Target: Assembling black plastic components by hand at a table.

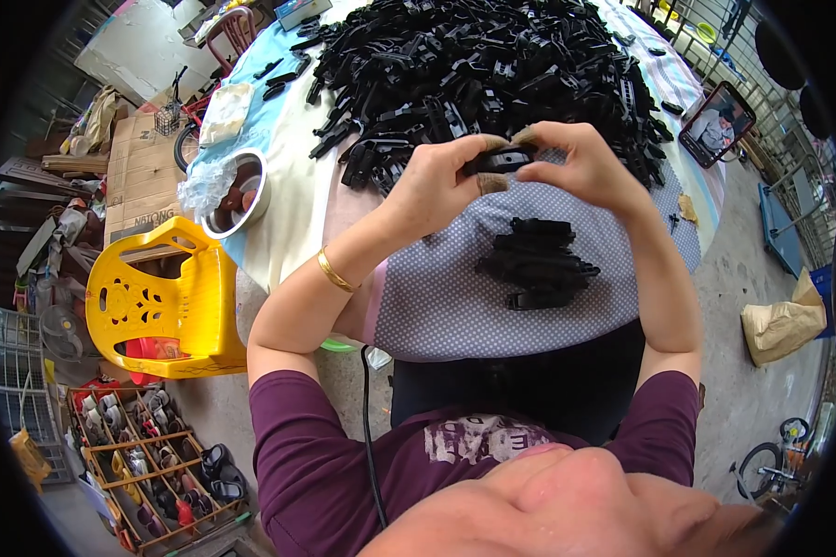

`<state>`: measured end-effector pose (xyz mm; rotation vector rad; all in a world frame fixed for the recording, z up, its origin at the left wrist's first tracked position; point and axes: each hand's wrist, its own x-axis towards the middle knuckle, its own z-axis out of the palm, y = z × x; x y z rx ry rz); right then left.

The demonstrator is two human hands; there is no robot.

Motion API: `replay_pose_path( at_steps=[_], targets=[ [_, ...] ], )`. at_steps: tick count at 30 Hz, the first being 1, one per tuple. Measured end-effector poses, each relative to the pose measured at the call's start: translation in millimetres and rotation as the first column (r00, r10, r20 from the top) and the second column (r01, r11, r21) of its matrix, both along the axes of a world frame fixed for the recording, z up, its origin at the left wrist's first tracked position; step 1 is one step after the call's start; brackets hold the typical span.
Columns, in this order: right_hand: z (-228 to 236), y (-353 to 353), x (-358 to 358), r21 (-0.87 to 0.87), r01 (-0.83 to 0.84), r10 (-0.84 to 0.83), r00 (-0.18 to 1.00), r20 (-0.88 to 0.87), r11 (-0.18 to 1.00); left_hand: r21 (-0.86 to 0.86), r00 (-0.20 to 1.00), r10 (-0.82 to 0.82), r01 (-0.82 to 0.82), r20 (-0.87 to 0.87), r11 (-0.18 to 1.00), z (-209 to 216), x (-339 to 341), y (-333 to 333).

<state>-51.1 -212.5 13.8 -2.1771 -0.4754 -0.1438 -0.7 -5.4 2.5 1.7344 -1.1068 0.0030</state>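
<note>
Between my two hands, just in front of a big heap, is a small black plastic part point(502, 163) with a lighter strip on it. My left hand point(444, 182) grips its left end with thumb and fingers; tan coverings wrap some fingertips. At the right end, my right hand point(576, 165) pinches the same part, also with tan fingertip coverings. The heap of similar black plastic parts point(492, 65) spreads over the far side of the table. Nearer to me, below my hands, a small stack of black parts point(539, 265) lies on the dotted grey cloth point(437, 311).
A white bowl point(262, 190) with brownish round things stands on the table's left, near a yellow plastic chair point(209, 297). A phone point(718, 123) is propped at the right edge. Beyond are a shoe rack point(149, 478) and a tan sack point(780, 330).
</note>
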Motion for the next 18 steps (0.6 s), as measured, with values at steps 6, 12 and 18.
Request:
replay_pose_path(
  at_steps=[6, 12, 18],
  targets=[
    [-7.3, -53.7, 14.3, 0.198, 0.24, -0.257, 0.964, 0.065, 0.95, 0.368, 0.921, -0.385, 0.379, -0.059, 0.849, 0.3, -17.0, -5.5],
    [-21.9, -35.8, 16.1, -0.488, 0.465, -0.181, 0.835, 0.52, 0.739, 0.297, 0.878, -0.471, 0.473, -0.084, 0.829, -8.0, -8.9, -11.0],
    [-16.4, -22.5, 7.9, -0.563, 0.472, -0.244, 0.868, 0.433, 0.679, 0.441, 0.836, 0.082, -0.367, 0.542, 0.819, -15.3, 12.2, -44.6]
  ],
)
